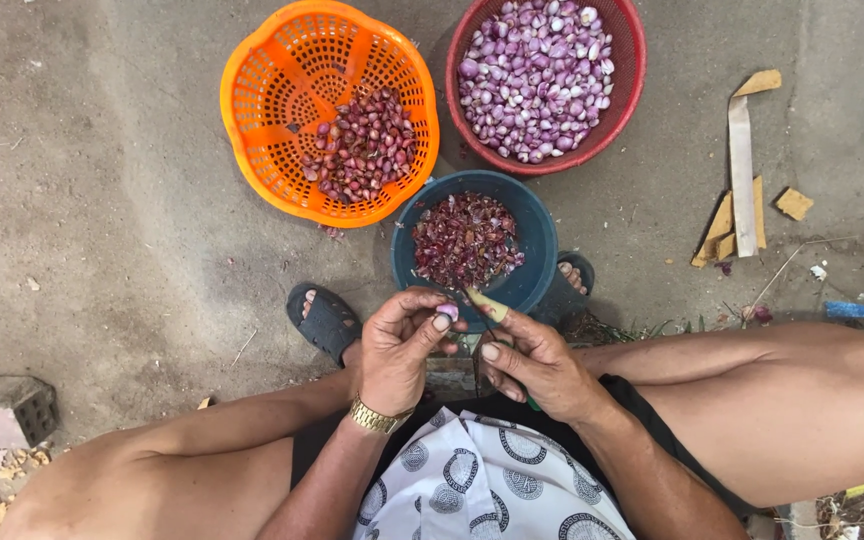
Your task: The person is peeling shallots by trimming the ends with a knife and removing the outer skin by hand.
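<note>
My left hand, with a gold watch on the wrist, pinches a small purple shallot between thumb and fingers. My right hand grips a small knife with a green handle, its blade pointing up toward the shallot. Both hands meet just above the near rim of a dark blue bucket filled with dry red skins.
An orange basket holds unpeeled red shallots. A red basket is full of peeled purple ones. My sandalled feet flank the bucket on the concrete ground. Cardboard scraps lie to the right, a grey brick at the left.
</note>
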